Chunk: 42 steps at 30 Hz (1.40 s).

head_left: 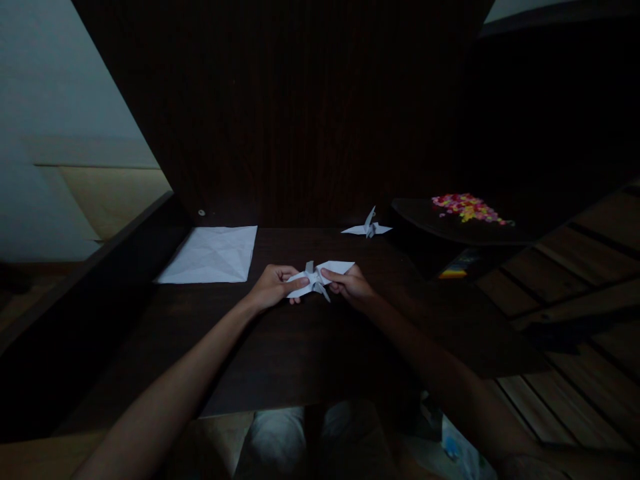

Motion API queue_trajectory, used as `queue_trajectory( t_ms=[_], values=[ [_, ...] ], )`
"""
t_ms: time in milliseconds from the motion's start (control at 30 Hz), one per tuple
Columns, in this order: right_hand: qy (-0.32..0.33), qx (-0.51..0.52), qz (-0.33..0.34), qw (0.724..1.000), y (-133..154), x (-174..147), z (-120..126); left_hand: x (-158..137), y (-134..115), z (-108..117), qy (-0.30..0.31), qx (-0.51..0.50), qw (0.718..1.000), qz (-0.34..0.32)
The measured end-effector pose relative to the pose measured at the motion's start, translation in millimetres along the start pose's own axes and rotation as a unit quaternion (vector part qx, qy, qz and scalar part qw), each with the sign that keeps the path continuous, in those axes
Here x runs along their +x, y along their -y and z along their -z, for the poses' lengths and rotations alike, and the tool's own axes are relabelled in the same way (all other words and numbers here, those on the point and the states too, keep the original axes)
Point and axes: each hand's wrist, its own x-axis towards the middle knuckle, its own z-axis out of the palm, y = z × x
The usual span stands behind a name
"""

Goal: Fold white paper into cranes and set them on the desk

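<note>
A white folded paper crane (316, 279) is held between my two hands, just above the dark desk. My left hand (274, 288) pinches its left wing, with the thumb on top. On the other side my right hand (350, 285) grips the right wing, its thumb pressing near the middle. The crane's narrow points stick out above and below its body. Behind my right hand, a second paper crane (370, 230) stands near the back board. White creased paper sheets (213, 255) lie flat to the left of my left hand.
Small pink, red and yellow pieces (467, 208) are heaped on a raised dark shelf (420, 217) at the right. A dark side board (85, 293) bounds the desk (280, 360) on the left, and a tall panel (300, 120) rises behind. Slatted wood (575, 280) shows at far right.
</note>
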Motion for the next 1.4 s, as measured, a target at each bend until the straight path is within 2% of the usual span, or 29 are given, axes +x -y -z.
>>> queue_trajectory(
  t_ms=[133, 333, 600, 833, 1200, 1400],
  values=[
    [-0.016, 0.014, 0.007, 1.000, -1.7, 1.0, 0.8, -0.3, 0.6, -3.6, -0.019, -0.013, 1.000, -0.003],
    [-0.006, 0.002, 0.000, 1.000, 0.6, -0.9, 0.0, -0.9, -1.7, 1.2, 0.010, 0.002, 1.000, 0.005],
    [-0.025, 0.017, 0.009, 0.999, -1.7, 1.0, 1.2, -0.5, -1.9, -4.1, -0.019, -0.005, 1.000, -0.010],
    [0.007, -0.004, 0.008, 1.000, -0.8, 0.6, 3.7, -0.2, -2.3, 3.0, 0.017, 0.016, 1.000, -0.012],
    [-0.049, 0.047, 0.012, 0.998, 0.2, 0.3, -1.9, 0.5, 2.6, -5.6, -0.047, -0.006, 0.998, -0.037],
    [-0.018, 0.016, 0.017, 1.000, 1.6, -0.3, 2.0, -0.5, 0.7, 0.1, -0.012, 0.001, 1.000, -0.024]
  ],
)
